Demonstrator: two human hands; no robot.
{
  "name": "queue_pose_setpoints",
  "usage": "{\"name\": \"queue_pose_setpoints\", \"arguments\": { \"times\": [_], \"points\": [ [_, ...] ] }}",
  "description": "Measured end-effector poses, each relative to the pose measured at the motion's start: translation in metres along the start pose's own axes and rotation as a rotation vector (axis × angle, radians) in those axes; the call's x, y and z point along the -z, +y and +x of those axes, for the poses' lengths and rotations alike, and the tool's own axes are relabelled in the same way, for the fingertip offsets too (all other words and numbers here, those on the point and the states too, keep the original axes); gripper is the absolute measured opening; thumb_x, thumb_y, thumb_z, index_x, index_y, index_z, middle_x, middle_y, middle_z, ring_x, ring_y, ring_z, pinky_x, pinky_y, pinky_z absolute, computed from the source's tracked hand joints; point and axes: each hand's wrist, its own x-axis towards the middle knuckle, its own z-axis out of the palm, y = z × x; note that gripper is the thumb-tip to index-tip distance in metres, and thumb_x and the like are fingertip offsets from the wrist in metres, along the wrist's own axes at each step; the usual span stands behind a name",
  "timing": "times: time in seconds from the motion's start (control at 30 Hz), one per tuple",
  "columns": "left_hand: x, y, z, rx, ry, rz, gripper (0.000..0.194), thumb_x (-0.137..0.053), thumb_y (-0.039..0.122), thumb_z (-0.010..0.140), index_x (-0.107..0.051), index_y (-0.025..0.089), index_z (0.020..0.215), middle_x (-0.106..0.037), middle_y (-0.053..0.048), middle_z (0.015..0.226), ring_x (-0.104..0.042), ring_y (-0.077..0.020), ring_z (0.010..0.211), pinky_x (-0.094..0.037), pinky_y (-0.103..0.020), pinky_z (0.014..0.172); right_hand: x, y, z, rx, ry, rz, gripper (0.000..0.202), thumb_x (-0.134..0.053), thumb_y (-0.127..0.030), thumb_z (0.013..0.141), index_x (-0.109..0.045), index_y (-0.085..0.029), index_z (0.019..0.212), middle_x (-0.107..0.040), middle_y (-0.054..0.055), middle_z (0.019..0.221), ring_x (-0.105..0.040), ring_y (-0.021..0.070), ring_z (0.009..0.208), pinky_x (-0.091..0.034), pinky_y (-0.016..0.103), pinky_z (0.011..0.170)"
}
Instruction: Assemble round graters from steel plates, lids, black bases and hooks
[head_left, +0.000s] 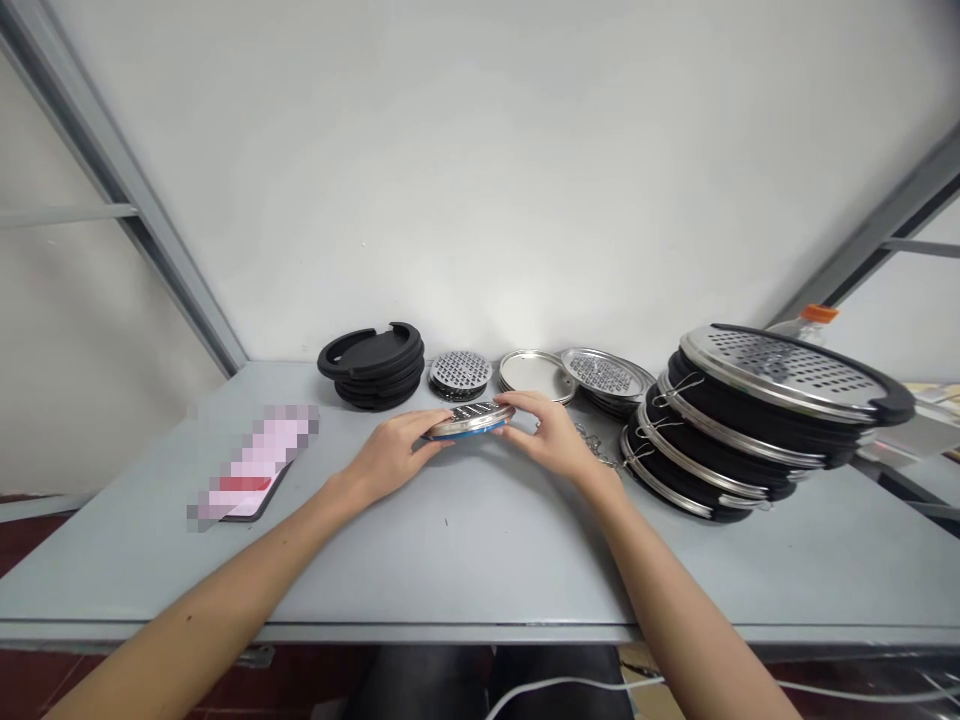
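Between my hands, just above the middle of the table, is a round metal disc assembly [471, 420] with a slotted top, a silver rim and a blue underside. My left hand [397, 450] grips its left edge between thumb and fingers. On the opposite edge, my right hand [546, 432] pinches it the same way. Behind it stand a stack of small perforated metal discs [461, 372], a stack of plain metal rings or lids [534, 374] and larger oval-looking perforated plates [607, 375]. Thin wire pieces [596, 442] lie beside my right hand.
Black round parts [375, 370] are stacked at the back left. A tall leaning stack of black and metal assemblies [780, 375] fills the right. A phone [259, 465], partly pixelated, lies on the left of the grey table [450, 570]. An orange-capped bottle [817, 315] stands behind the tall stack.
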Motion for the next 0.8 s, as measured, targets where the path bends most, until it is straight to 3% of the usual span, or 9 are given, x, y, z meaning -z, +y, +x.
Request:
{"name": "queue_pose_setpoints", "arguments": {
  "times": [0.17, 0.27, 0.37, 0.47, 0.57, 0.7, 0.8],
  "points": [
    [0.000, 0.005, 0.001, -0.011, 0.039, -0.123, 0.038, -0.057, 0.030, 0.089, -0.057, 0.019, 0.125, -0.065, -0.008, 0.119, -0.062, -0.0227, 0.106, -0.047, -0.034, 0.093, 0.000, 0.000, -0.001, -0.082, -0.023, 0.083, 0.068, -0.074, -0.039, 0.071, -0.049, -0.021, 0.132, -0.059, 0.012, 0.127, -0.056, 0.0279, 0.114, -0.042, 0.045, 0.100],
    [0.003, 0.010, 0.001, -0.007, 0.099, -0.214, 0.033, -0.054, 0.031, 0.090, -0.060, 0.018, 0.120, -0.067, -0.007, 0.112, -0.063, -0.0211, 0.098, -0.048, -0.031, 0.087, -0.001, -0.005, 0.000, -0.099, -0.019, 0.223, 0.075, -0.076, -0.038, 0.070, -0.043, -0.021, 0.135, -0.052, 0.012, 0.135, -0.049, 0.0273, 0.124, -0.037, 0.044, 0.106],
    [0.004, 0.011, 0.002, 0.018, 0.169, -0.309, 0.030, -0.051, 0.034, 0.092, -0.063, 0.016, 0.112, -0.068, -0.006, 0.100, -0.063, -0.0200, 0.091, -0.049, -0.029, 0.082, -0.003, -0.008, 0.002, -0.119, -0.006, 0.403, 0.064, -0.074, -0.039, 0.071, -0.051, -0.021, 0.128, -0.055, 0.011, 0.133, -0.052, 0.0256, 0.121, -0.040, 0.040, 0.104],
    [0.002, 0.008, 0.003, 0.047, 0.234, -0.400, 0.029, -0.051, 0.038, 0.091, -0.065, 0.014, 0.100, -0.067, -0.005, 0.092, -0.061, -0.0191, 0.087, -0.048, -0.028, 0.079, -0.006, -0.008, 0.004, -0.139, -0.024, 0.541, 0.041, -0.070, -0.040, 0.075, -0.063, -0.020, 0.110, -0.067, 0.008, 0.112, -0.062, 0.0235, 0.104, -0.047, 0.038, 0.094],
    [0.000, 0.004, 0.005, 0.101, 0.226, -0.419, 0.030, -0.052, 0.041, 0.091, -0.065, 0.014, 0.095, -0.067, -0.005, 0.090, -0.061, -0.0193, 0.086, -0.049, -0.028, 0.079, -0.008, -0.008, 0.004, -0.167, 0.031, 0.595, 0.028, -0.068, -0.042, 0.077, -0.068, -0.019, 0.093, -0.070, 0.006, 0.091, -0.064, 0.0212, 0.087, -0.051, 0.036, 0.082],
    [0.000, 0.003, 0.009, 0.143, 0.153, -0.419, 0.030, -0.053, 0.038, 0.091, -0.065, 0.015, 0.105, -0.067, -0.007, 0.103, -0.062, -0.0221, 0.098, -0.048, -0.033, 0.089, -0.006, -0.010, 0.005, -0.192, 0.114, 0.561, 0.023, -0.069, -0.040, 0.076, -0.068, -0.019, 0.083, -0.068, 0.002, 0.076, -0.061, 0.0171, 0.071, -0.050, 0.030, 0.068],
    [0.001, 0.004, 0.010, 0.131, 0.232, -0.325, 0.037, -0.056, 0.034, 0.088, -0.057, 0.019, 0.121, -0.059, -0.010, 0.124, -0.057, -0.0243, 0.112, -0.047, -0.037, 0.094, -0.006, -0.011, 0.003, -0.147, 0.149, 0.431, 0.018, -0.070, -0.035, 0.076, -0.069, -0.019, 0.082, -0.067, 0.001, 0.074, -0.060, 0.0163, 0.069, -0.048, 0.029, 0.066]
  ]
}}
